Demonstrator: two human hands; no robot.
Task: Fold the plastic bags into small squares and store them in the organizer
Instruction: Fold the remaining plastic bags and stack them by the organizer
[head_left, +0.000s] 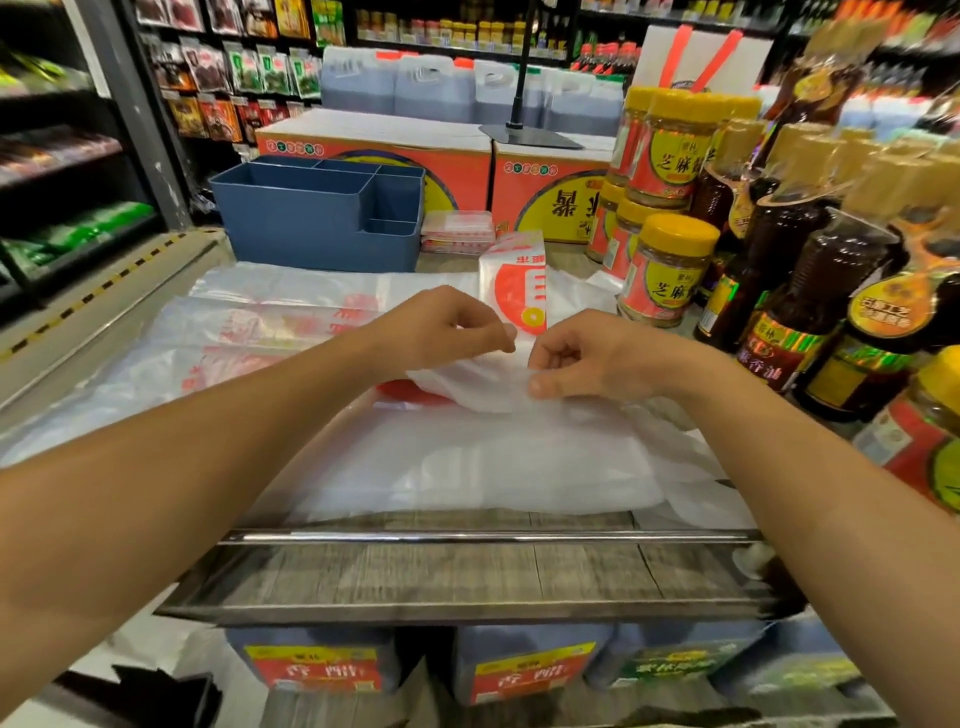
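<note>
— Right, both pinching now: left hand and right hand nipping the same edge of the bag, fingers curled, thumbs under.

— Thin film, though. Could slip straight out of that pinch and spring open.

— Could indeed. Slick plastic, holds no crease. Might also drag the loose bags lying flat underneath and to the left.

— And the jars?

— Just beside the right wrist. Easy to clip with an elbow swing, bottles right behind them too.

— So where's the bag against the grip?

— Caught between the two hands at its top edge, rest of it draping down toward the body over more plastic on the shelf. Partly folded by the look of it, red print peeking out below the left fingers.

— Organizer?

— Blue, well beyond the hands at the back left, compartments looking bare from here. Folded bag standing upright just past the knuckles.

— Not a square yet, then.

— Not yet, more folding needed, judging by the size.
</note>
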